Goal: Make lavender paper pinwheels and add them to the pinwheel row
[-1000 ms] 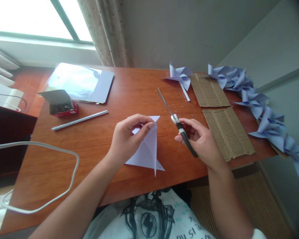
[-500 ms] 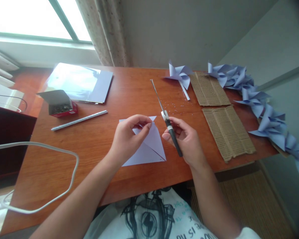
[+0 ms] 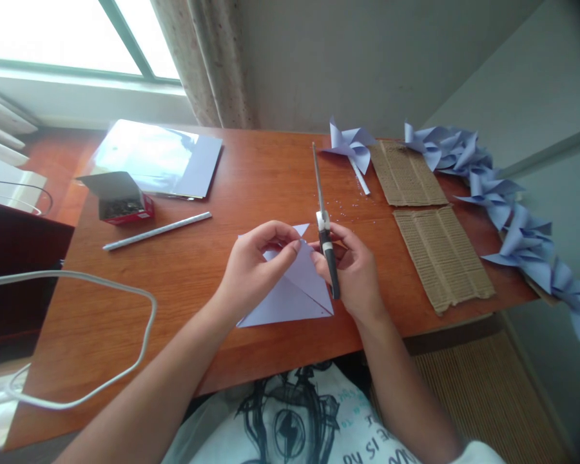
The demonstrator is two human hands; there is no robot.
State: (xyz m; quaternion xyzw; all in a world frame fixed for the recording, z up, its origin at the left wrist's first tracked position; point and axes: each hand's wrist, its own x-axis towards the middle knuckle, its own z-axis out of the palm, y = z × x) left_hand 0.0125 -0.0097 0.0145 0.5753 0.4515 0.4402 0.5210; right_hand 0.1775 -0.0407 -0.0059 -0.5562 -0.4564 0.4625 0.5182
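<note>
A square of pale lilac paper [image 3: 280,303] lies in front of me, with diagonal lines that look cut in from its corners. Over its upper part, my left hand [image 3: 258,258] pinches the paper between thumb and forefinger. My right hand [image 3: 355,270] is closed round scissors [image 3: 320,193] with a black and white handle, seen edge-on, their long metal blades pointing away from me. The right fingertips come close to the paper's right edge; whether they touch it I cannot tell.
A finished paper pinwheel [image 3: 350,143] lies beside two corrugated cardboard pieces [image 3: 439,258]; more pinwheels [image 3: 526,235] line the right edge. On the left are a rolled paper stick [image 3: 159,231], an open box of small metal pieces [image 3: 125,206], a sheet stack [image 3: 205,164] and a white cable [image 3: 147,322].
My right hand has moved left toward the paper, and the scissors have swung more upright. The paper and my left hand appear slightly further right.
</note>
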